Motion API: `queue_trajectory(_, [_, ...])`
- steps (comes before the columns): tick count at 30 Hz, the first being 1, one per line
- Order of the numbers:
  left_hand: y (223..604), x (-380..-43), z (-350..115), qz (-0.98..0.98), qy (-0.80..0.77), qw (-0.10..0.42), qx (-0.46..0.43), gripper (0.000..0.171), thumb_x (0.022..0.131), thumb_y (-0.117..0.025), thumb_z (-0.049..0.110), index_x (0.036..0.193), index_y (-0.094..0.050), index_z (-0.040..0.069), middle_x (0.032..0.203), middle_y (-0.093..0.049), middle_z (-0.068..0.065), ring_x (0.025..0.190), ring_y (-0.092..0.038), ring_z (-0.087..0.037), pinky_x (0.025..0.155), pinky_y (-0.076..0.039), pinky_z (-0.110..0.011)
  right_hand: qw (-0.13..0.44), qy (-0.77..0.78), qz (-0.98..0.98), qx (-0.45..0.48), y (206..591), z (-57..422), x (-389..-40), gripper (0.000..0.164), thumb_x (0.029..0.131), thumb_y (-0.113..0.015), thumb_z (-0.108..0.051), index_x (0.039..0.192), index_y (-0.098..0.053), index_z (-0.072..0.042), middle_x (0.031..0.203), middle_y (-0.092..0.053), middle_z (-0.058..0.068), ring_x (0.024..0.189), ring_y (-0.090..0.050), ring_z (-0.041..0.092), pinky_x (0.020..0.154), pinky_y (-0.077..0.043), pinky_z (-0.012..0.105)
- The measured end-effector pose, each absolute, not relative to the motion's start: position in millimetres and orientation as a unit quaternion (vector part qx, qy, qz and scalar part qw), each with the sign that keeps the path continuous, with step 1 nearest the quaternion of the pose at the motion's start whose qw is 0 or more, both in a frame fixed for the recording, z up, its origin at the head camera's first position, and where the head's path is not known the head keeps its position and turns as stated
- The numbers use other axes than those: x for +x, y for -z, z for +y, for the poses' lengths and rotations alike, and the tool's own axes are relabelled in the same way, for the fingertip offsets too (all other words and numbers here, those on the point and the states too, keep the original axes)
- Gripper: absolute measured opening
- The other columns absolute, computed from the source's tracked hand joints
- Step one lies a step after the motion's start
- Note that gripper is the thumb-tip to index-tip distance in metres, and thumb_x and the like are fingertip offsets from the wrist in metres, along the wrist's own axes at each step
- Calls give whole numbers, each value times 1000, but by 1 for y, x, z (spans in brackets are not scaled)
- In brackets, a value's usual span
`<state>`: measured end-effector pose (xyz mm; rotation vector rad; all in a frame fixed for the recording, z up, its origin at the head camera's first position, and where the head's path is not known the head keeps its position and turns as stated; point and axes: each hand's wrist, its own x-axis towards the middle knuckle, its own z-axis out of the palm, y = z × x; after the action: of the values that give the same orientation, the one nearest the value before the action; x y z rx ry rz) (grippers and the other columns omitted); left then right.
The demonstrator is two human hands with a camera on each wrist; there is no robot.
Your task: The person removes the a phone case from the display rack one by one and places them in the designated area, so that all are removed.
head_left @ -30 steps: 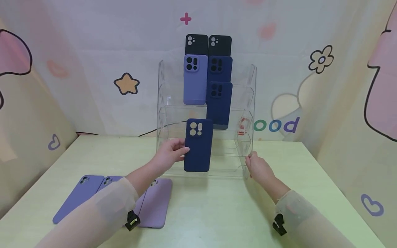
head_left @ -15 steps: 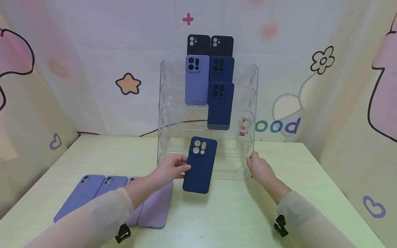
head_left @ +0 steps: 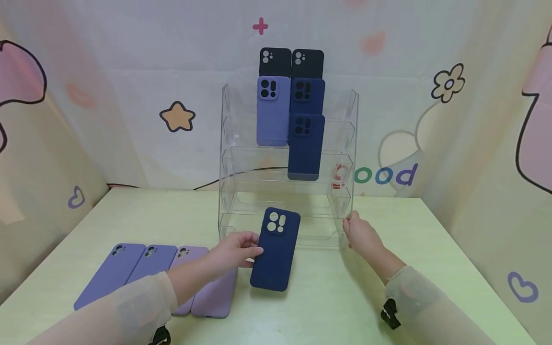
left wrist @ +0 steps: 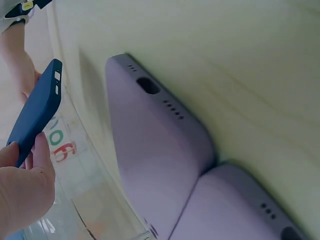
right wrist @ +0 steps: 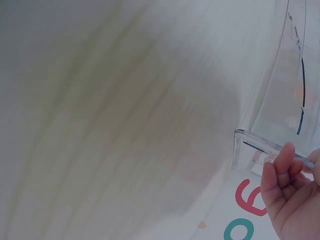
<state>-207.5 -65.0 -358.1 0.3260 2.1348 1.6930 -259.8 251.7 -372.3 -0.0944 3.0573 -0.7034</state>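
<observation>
A dark blue phone case [head_left: 276, 254] is pinched along its left edge by my left hand [head_left: 235, 251], thumb on its back. It tilts slightly, in front of the clear acrylic display rack [head_left: 222, 191] and above the table. The left wrist view shows this phone case [left wrist: 37, 107] from its side, with cutouts in its edge. My right hand [head_left: 362, 235] grips the rack's lower right side; in the right wrist view its fingers [right wrist: 284, 160] curl at the clear edge. On the rack stand two black cases [head_left: 276, 62], a lavender case [head_left: 273, 117] and two dark blue cases [head_left: 305, 148].
Several purple phone cases lie side by side on the table at left, including a bluish one [head_left: 109, 273] and a lilac one [head_left: 214, 297] partly under my left forearm. A black cord [head_left: 207, 183] runs behind the rack. A printed cloth [head_left: 129, 120] hangs at the back.
My left hand has brought the dark blue phone case down and nearer, away from the rack's front, and the case has tilted. My right hand stays at the rack's side.
</observation>
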Motion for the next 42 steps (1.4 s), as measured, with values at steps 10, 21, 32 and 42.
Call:
queue_trajectory(10, [370,-204,-76,754,-608,221,114,18,92,-55,2,104,-54,-10,84,-62,-6,80,-60,-15,77,-53,-43,16,225,974,-27,374,250,-262,28,100,-35,-19,112,-37,6,69,-53,10,54,-51,18,49,-41,29])
queue_trajectory(21, [372,-199,-77,791,-557,218,128,25,85,-65,1,106,-54,-8,83,-62,-5,70,-60,-14,68,-55,-34,14,226,974,-27,374,253,-258,27,100,-36,-19,110,-38,6,67,-51,9,53,-50,18,48,-40,29])
queue_trajectory(32, [371,-197,-81,835,-491,194,156,78,82,-68,0,144,-20,-7,70,-64,-6,58,-64,-24,54,-52,-33,1,228,973,-34,373,252,-260,25,100,-36,-17,108,-39,5,65,-51,9,52,-50,18,47,-39,29])
queue_trajectory(42, [368,-192,-88,860,-418,225,188,76,83,-69,7,146,-26,2,61,-59,-6,53,-61,-22,51,-49,-28,-15,222,973,-53,373,252,-258,23,100,-36,-15,106,-40,6,64,-51,9,51,-51,18,46,-40,30])
